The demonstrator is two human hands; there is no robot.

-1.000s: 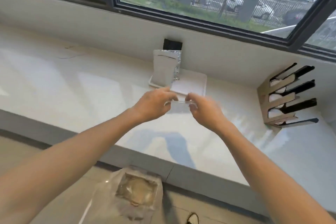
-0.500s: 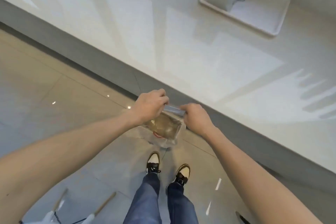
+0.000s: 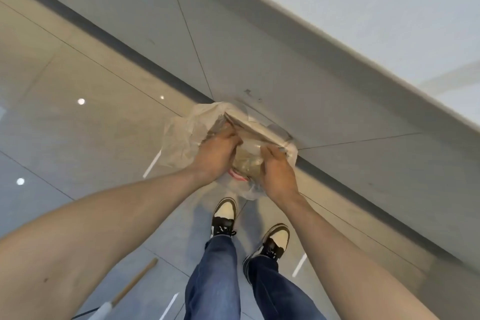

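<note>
Both hands have dropped since half a second ago, from mid-air above the floor to the mouth of the bin point(image 3: 259, 133), and the view has tipped further down, so the white tray is out of sight.

Between the fingertips sits the clear plastic piece point(image 3: 250, 148). It is thin, glossy and see-through, and it is held low over the bin's opening. Its outline blurs into the brownish, crumpled contents beneath it, so its exact shape cannot be made out.

A pale straight rim edges the bin's far side. A wrinkled, translucent liner bag point(image 3: 181, 138) billows out around it, with a streak of red showing at the near side. The bin stands on the glossy tiled floor point(image 3: 78, 138), against the grey base of the white counter point(image 3: 363, 8).

The left hand point(image 3: 217, 156) reaches in from the left, knuckles up, with fingers curled and pinching the piece at its left end. The right hand point(image 3: 276, 171) mirrors it, fingers bent down and gripping the right end. Both forearms stretch forward and downward, bare. Two-tone shoes point(image 3: 224, 212) stand just behind the bin.
</note>
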